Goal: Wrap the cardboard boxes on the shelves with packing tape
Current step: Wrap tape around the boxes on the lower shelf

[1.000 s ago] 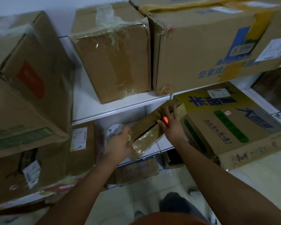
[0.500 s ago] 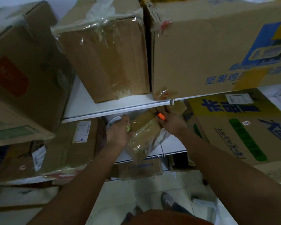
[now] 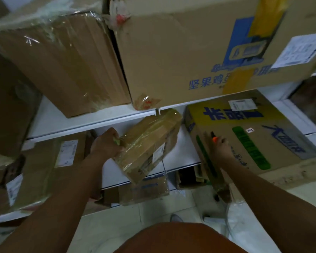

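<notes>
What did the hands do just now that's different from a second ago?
The right hand, pinching the orange cutter, left the small taped box and moved right, over the yellow printed box. The left hand kept holding the green-cored tape roll against the small box, which now shows more of its taped face and label. The boxes on the white shelf above stayed put.

A pale tiled floor (image 3: 120, 223) is seen below the shelving. A crumpled clear plastic bag (image 3: 244, 221) is lying on it at the lower right. A shoe tip (image 3: 175, 217) is visible on the tiles. An orange-brown garment (image 3: 179, 240) fills the bottom edge.
</notes>
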Demonstrator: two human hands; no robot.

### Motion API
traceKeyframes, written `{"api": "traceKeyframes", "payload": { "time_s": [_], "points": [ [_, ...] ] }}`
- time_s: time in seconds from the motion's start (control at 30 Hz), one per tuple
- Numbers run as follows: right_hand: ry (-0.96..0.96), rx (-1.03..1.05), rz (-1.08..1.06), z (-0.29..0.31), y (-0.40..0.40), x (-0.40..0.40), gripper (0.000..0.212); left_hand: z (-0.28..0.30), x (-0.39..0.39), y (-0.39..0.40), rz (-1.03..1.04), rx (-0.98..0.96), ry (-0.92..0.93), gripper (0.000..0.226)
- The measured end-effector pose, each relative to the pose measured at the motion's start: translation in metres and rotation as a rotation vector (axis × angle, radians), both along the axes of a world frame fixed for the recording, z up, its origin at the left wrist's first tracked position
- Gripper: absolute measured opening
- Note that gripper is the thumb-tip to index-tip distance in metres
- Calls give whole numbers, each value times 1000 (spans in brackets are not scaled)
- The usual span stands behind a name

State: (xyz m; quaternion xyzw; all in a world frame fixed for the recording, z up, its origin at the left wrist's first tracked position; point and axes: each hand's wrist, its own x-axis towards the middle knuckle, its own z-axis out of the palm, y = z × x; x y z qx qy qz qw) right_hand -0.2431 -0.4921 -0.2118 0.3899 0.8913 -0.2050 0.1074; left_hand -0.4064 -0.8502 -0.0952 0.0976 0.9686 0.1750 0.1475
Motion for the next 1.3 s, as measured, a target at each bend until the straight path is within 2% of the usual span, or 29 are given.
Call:
{"api": "traceKeyframes", "payload": {
  "time_s": [0.07,0.23,0.33,0.37,0.43,0.5,0.63,0.7,0.73,0.8,0.9,0.93,1.03,1.1,1.17,1.3],
  "points": [
    [-82,35,-2,-3,19,11,70,1,-1,3,-23,-39,5,44],
    [-173,90,80,-14,35,28,53,5,1,3,-19,13,-4,45],
    [-221,160,20,-17,29,25,58,9,7,1,5,29,-16,45],
    [-183,196,24,-15,23,22,60,9,8,1,16,33,-21,46],
    [19,205,106,-13,5,7,57,10,10,1,32,38,-20,48],
    [217,81,210,6,-33,-11,58,11,11,2,41,35,-25,48],
    [498,-549,28,47,-116,-52,86,11,15,1,34,35,-84,50],
    [622,-720,-93,54,-139,-72,108,11,21,2,31,42,-108,49],
    [620,-735,-129,58,-144,-79,113,13,26,4,14,48,-108,47],
    [555,-620,-31,64,-147,-88,111,13,40,9,-14,122,-133,42],
    [440,-413,294,65,-142,-96,103,11,72,18,20,459,-447,32],
    [402,-397,396,65,-139,-98,98,8,81,18,18,539,-550,32],
    [362,-393,633,61,-136,-93,79,4,100,17,-13,617,-681,32],
    [347,-290,750,62,-144,-81,72,9,106,12,42,680,-686,22],
    [351,-137,822,58,-157,-64,74,15,110,2,95,730,-606,18],
    [333,-47,863,54,-180,-42,103,29,106,-23,108,745,-367,6]
  ]
}}
